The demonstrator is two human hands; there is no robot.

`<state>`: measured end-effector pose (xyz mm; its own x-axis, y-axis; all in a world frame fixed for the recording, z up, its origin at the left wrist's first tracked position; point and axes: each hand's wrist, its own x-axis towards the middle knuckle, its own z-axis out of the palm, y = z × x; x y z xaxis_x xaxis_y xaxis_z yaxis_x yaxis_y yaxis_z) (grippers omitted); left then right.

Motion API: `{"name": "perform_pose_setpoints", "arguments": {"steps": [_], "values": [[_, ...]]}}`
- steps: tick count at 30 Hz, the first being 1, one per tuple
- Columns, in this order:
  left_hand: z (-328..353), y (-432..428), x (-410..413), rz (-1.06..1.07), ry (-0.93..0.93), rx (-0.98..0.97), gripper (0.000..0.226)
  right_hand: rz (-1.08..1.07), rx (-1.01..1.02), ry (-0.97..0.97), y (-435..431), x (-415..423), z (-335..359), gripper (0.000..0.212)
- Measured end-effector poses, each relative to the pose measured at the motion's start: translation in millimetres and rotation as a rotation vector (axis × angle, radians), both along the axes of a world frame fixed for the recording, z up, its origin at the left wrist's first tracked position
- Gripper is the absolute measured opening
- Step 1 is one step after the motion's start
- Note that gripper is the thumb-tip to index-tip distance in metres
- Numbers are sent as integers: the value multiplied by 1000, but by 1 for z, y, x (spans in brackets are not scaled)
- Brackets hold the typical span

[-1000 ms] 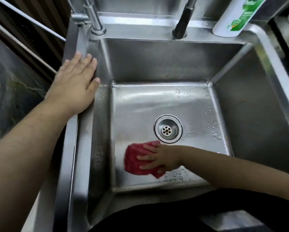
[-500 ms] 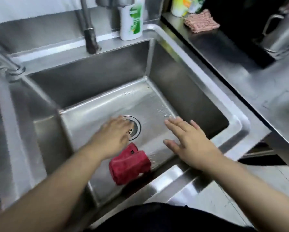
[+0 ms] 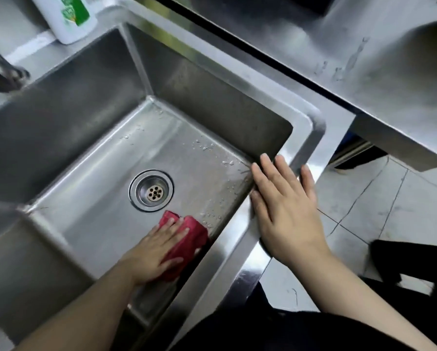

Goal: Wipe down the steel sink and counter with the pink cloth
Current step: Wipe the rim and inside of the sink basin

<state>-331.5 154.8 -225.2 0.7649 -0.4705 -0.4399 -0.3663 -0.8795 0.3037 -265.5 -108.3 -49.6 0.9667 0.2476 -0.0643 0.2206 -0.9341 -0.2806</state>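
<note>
The pink cloth lies crumpled on the floor of the steel sink, against the near wall and just below the drain. My left hand reaches down into the basin and presses flat on the cloth, fingers spread over it. My right hand rests palm down on the sink's near right rim, fingers apart, holding nothing. Water drops dot the basin floor to the right of the drain. The steel counter runs along the upper right.
A white and green soap bottle stands on the back ledge at top left. The dark faucet base sits at the left edge. Tiled floor shows beyond the sink's right corner, under the counter edge.
My right hand let go of the cloth and moved up onto the near right rim. My left hand left the far left rim and came down onto the cloth. The view swung right.
</note>
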Motion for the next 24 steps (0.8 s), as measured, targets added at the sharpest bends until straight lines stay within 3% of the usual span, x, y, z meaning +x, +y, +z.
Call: {"name": "perform_pose_setpoints", "arguments": {"steps": [8,17,24], "values": [[-11,-30,9,-9,-167,-159,56,-29,47,-20,-1,-1,-2,51],[-39,-120,166,178,-247,-113,60,-31,95,-96,-3,1,-8,46],[-38,-21,55,82,-226,-135,66,-23,100,-111,-3,2,-9,45]]}}
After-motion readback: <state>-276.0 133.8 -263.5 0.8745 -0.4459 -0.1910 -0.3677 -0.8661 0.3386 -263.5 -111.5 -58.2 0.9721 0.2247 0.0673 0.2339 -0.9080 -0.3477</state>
